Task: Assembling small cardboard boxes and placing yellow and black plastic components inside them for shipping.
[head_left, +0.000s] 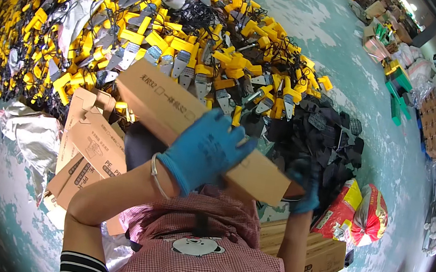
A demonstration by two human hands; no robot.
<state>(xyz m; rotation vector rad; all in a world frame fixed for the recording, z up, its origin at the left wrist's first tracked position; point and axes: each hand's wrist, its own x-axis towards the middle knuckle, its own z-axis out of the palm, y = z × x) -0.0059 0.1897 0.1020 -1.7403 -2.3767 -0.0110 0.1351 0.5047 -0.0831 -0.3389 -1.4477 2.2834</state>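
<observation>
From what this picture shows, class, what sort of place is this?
Probably a factory or warehouse packing floor: a huge heap of yellow-handled tools on the concrete floor, flat cardboard cartons, and a long carton in gloved hands.

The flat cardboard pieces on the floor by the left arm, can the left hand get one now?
Probably not yet. The left hand lies on the long cardboard box, which the right hand holds too. The flat cardboard pieces lie uncovered beside the elbow.

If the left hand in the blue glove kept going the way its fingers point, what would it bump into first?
The left hand lies on the long cardboard box, fingers pointing up and right. Past the box edge, it would probably meet the pile of yellow and grey tools on the floor first, though depth is hard to judge here.
</observation>
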